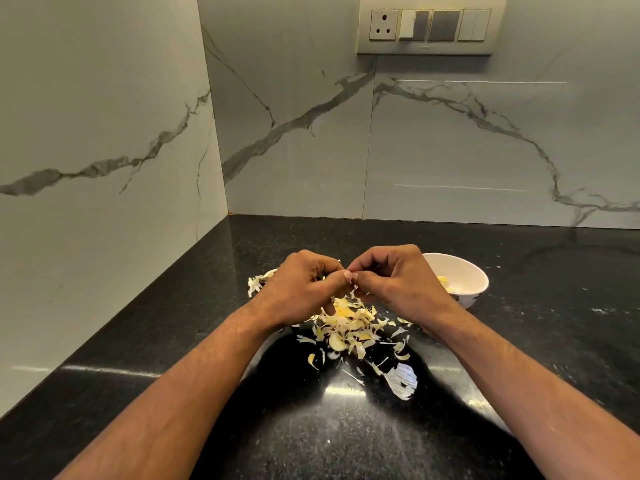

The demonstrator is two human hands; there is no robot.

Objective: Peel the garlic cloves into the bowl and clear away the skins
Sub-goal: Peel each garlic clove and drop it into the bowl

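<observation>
My left hand [304,289] and my right hand [394,278] meet fingertip to fingertip above the black counter, both pinching a small garlic clove [350,276] that is mostly hidden by the fingers. Below them lies a heap of pale garlic skins [349,327], with more flakes scattered toward me and one large white piece [403,381]. A white bowl [474,275] stands behind my right hand, with yellowish peeled cloves [446,284] inside. More skin or garlic [256,284] peeks out left of my left hand.
The black granite counter [173,358] runs into a corner of marble-look wall tiles at the left and back. A switch panel with a socket [429,26] is on the back wall above. Small white specks dot the counter at the right.
</observation>
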